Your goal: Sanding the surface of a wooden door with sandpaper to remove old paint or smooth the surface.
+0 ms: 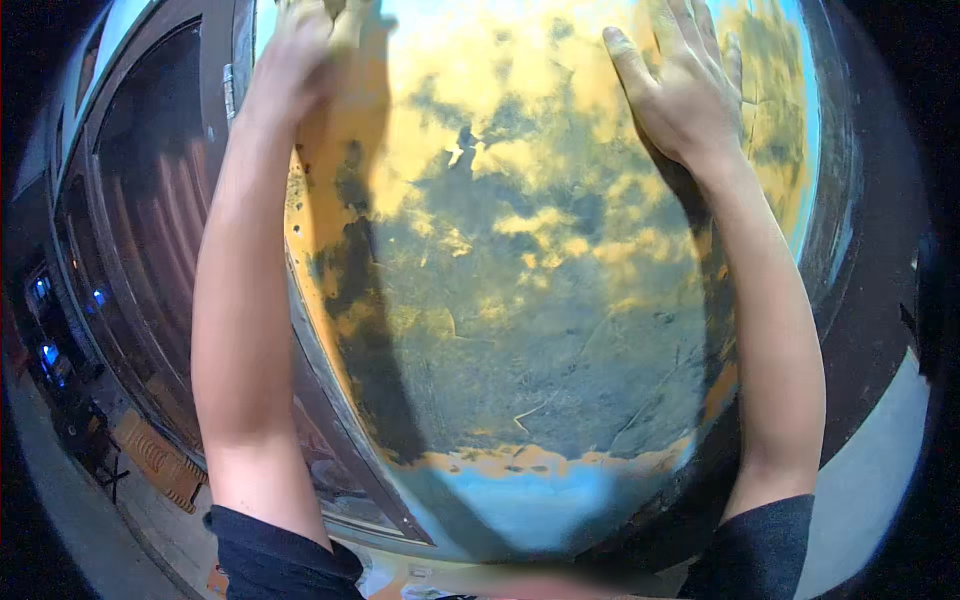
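Observation:
Before me rises a wall surface [525, 360], patchy yellow and dark grey, with scuffs, fine cracks and a small torn white spot. Light blue paint [517, 499] borders it below and along the right side. Near the surface's upper left is my left hand [311, 45], its fingers bent; blur and the picture's top edge hide whether it holds anything. My right hand [679, 90] lies flat against, or just over, the upper right of the surface, thumb spread from the fingers and nothing seen in it. Both forearms cast dark shadows on the surface.
To the left stands a dark framed door or window [150, 172] with a metal hinge [229, 91] and glass-like panes. A brown slatted object [161, 457] rests on the floor at lower left. Dark trim [840, 187] runs along the right. Mixed pale items [420, 577] lie at the bottom.

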Action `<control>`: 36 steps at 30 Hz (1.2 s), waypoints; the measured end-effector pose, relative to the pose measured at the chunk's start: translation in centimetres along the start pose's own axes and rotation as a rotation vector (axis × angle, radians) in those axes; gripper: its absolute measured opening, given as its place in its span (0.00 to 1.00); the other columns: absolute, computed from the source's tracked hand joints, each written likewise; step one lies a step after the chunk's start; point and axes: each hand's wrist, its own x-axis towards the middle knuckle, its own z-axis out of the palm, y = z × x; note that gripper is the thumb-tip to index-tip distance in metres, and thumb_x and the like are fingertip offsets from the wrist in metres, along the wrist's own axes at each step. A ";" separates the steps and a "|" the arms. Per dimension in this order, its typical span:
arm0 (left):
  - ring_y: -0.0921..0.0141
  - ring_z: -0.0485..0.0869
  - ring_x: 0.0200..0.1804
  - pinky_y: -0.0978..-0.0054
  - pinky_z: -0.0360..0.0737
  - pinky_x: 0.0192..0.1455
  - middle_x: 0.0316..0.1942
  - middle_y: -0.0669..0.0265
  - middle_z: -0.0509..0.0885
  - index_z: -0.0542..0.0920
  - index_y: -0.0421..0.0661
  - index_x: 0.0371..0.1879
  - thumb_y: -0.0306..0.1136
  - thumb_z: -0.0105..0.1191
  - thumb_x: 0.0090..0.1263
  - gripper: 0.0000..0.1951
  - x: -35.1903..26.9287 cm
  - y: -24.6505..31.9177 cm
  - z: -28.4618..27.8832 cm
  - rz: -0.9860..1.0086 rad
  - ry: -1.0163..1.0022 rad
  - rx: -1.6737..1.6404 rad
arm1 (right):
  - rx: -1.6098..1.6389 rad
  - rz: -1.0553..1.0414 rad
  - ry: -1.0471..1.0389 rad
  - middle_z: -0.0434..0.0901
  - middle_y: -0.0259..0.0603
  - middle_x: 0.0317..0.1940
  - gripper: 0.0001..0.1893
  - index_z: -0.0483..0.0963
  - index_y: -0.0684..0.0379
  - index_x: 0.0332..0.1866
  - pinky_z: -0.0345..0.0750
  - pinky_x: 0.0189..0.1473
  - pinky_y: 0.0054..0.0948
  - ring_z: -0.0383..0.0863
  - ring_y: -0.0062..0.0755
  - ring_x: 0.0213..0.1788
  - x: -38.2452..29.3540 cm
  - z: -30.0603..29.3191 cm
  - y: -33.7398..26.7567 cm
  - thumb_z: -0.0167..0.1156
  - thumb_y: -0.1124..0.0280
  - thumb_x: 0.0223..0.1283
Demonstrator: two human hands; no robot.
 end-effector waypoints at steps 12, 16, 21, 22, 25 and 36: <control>0.52 0.53 0.86 0.57 0.56 0.84 0.83 0.57 0.61 0.75 0.54 0.76 0.61 0.39 0.84 0.31 -5.6 -8.1 2.1 0.328 0.029 -0.106 | -0.063 0.017 -0.011 0.52 0.50 0.85 0.43 0.51 0.60 0.85 0.56 0.83 0.49 0.49 0.54 0.86 0.0 0.0 0.0 0.53 0.47 0.73; 0.49 0.54 0.85 0.55 0.54 0.85 0.83 0.45 0.58 0.64 0.40 0.80 0.53 0.37 0.86 0.33 0.5 -4.6 -1.1 0.053 -0.008 -0.024 | 0.043 0.012 -0.007 0.50 0.50 0.86 0.42 0.50 0.59 0.85 0.52 0.85 0.48 0.46 0.52 0.87 -0.1 -0.6 -0.5 0.51 0.48 0.74; 0.45 0.55 0.84 0.50 0.56 0.84 0.82 0.43 0.59 0.67 0.43 0.79 0.53 0.37 0.86 0.32 -1.9 -3.6 -1.2 0.128 -0.049 0.030 | 0.013 0.033 -0.025 0.51 0.51 0.85 0.43 0.50 0.59 0.85 0.52 0.85 0.48 0.47 0.53 0.87 -0.5 -0.7 -0.6 0.51 0.46 0.73; 0.42 0.56 0.83 0.48 0.54 0.84 0.82 0.43 0.60 0.69 0.44 0.78 0.54 0.36 0.87 0.32 -3.5 -4.0 -0.4 0.160 0.012 0.030 | 0.011 -0.039 -0.005 0.52 0.52 0.85 0.44 0.49 0.58 0.86 0.52 0.85 0.49 0.48 0.54 0.87 -0.1 -0.1 0.4 0.52 0.46 0.72; 0.42 0.55 0.83 0.48 0.52 0.85 0.82 0.44 0.60 0.71 0.45 0.77 0.55 0.35 0.87 0.32 -7.5 -4.5 -0.2 0.226 -0.088 0.028 | -0.058 0.037 0.001 0.53 0.52 0.85 0.44 0.50 0.58 0.85 0.53 0.85 0.49 0.49 0.55 0.86 -0.3 -0.2 0.1 0.53 0.46 0.72; 0.52 0.52 0.86 0.55 0.53 0.86 0.84 0.57 0.60 0.69 0.57 0.79 0.60 0.36 0.85 0.31 -3.5 -6.5 4.2 0.365 0.085 -0.046 | 0.032 -0.004 -0.037 0.52 0.52 0.85 0.44 0.48 0.59 0.86 0.49 0.86 0.50 0.47 0.51 0.87 -0.4 -1.0 1.0 0.51 0.45 0.74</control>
